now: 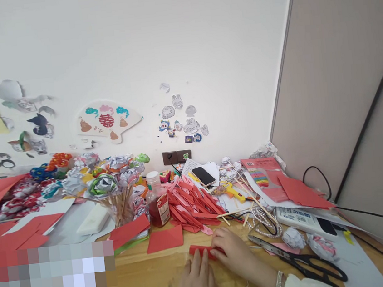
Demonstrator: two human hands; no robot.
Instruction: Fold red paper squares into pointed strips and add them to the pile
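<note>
A narrow folded piece of red paper (196,249) lies on the wooden table in front of me. My left hand (198,277) rests on its near edge with the fingers stretched out and pressing flat. My right hand (232,251) curls around the right end of the paper, thumb and fingers closed on it. Just beyond is a flat red paper sheet (165,239), and behind that a heap of folded red paper strips (191,203). Large black-handled scissors (292,258) lie beside my right forearm, blades pointing toward my right hand.
A bottle of red-brown liquid (158,204) stands behind the sheet, beside a cup of sticks (121,210). Paper flowers (103,184) crowd the left. Further right are a phone (203,176), a yellow glue gun (234,193), bead strings (263,222) and crumpled paper (293,237).
</note>
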